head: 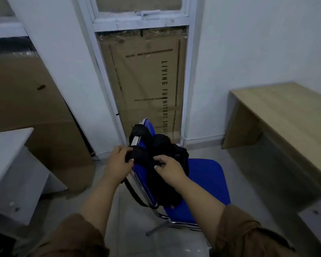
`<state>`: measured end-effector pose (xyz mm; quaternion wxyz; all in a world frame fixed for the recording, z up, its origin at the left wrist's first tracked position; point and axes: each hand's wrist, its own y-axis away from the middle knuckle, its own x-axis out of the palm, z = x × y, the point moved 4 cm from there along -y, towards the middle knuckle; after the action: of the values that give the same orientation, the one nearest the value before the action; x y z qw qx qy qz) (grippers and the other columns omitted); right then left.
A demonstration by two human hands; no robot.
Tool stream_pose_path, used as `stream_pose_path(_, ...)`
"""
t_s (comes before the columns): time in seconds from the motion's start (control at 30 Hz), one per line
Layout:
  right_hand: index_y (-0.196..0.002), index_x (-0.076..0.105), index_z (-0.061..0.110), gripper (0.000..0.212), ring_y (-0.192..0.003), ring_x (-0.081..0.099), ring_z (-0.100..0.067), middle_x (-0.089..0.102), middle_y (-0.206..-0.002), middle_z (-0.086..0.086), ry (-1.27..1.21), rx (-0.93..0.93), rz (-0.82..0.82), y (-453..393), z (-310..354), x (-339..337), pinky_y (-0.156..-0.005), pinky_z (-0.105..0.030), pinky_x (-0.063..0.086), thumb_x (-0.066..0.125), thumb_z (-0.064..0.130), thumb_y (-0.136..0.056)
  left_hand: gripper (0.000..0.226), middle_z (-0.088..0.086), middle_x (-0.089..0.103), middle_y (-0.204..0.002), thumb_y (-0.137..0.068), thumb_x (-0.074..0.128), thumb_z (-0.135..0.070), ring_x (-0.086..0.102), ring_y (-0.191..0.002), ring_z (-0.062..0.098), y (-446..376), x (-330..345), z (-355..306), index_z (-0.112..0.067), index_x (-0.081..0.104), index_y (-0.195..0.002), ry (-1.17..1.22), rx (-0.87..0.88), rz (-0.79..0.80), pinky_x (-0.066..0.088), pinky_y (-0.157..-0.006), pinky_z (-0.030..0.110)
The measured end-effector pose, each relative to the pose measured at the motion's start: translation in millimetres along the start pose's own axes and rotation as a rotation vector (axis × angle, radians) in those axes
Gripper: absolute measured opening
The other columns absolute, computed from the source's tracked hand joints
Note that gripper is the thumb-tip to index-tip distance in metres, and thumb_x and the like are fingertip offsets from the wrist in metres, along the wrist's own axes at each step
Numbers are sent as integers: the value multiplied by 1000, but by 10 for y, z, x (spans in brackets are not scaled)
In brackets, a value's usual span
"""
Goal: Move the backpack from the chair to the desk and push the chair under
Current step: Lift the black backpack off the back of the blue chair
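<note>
A black backpack point(167, 149) rests on the seat of a blue chair point(208, 180) with a chrome frame, leaning against the chair's backrest. Both of my hands grip the bag's top. My left hand point(119, 164) closes on a padded black strap at the left. My right hand point(169, 168) pinches black fabric just right of it. A thin black strap loops down behind the backrest. The wooden desk point(285, 115) stands to the right of the chair, with a gap of floor between them.
A white desk point(9, 156) stands at the left. Large cardboard sheets point(146, 84) lean against the window and the left wall. Grey tiled floor point(141, 229) lies beneath the chair. White walls close the corner behind the wooden desk.
</note>
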<state>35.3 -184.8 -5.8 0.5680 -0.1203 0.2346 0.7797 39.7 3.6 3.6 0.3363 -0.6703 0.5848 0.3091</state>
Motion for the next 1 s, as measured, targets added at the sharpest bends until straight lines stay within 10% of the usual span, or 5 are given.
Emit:
stream_pose_path(0.27, -135, 55, 19, 41, -121, 56, -26, 56, -134, -13, -290, 232, 57, -307, -92, 430, -106, -37, 46, 56, 17, -94, 81, 11, 39, -152, -87, 53, -55, 41, -138, 29, -316, 312, 393, -16, 24, -151, 151, -163, 236, 36, -113, 46)
stream_pose_path(0.5, -144, 36, 8, 45, -129, 50, -41, 43, -143, -31, -991, 516, 163, -462, -110, 587, -104, -46, 44, 47, 10, -100, 80, 21, 62, -102, -75, 46, -67, 58, -96, 38, -282, 368, 420, 2, 56, -114, -202, 21, -57, 48, -79, 42)
stream_pose_path(0.73, -144, 38, 1, 49, -133, 47, -38, 42, -147, -27, -1204, 670, 94, -569, -42, 654, -105, -44, 43, 52, 8, -97, 43, 16, 65, -90, -86, 57, -42, 62, -78, 32, -154, 263, 310, -8, 50, -110, -156, 50, -102, 42, -58, 32)
stream_pose_path(1.0, -112, 60, 13, 35, -94, 60, -27, 61, -117, -15, -524, 411, -11, -638, -222, 131, -79, -42, 55, 57, -9, -85, 19, -1, 49, -81, -88, 59, -32, 45, -72, 16, -126, 381, 67, -14, 58, -80, -191, 249, -46, 37, -65, 28)
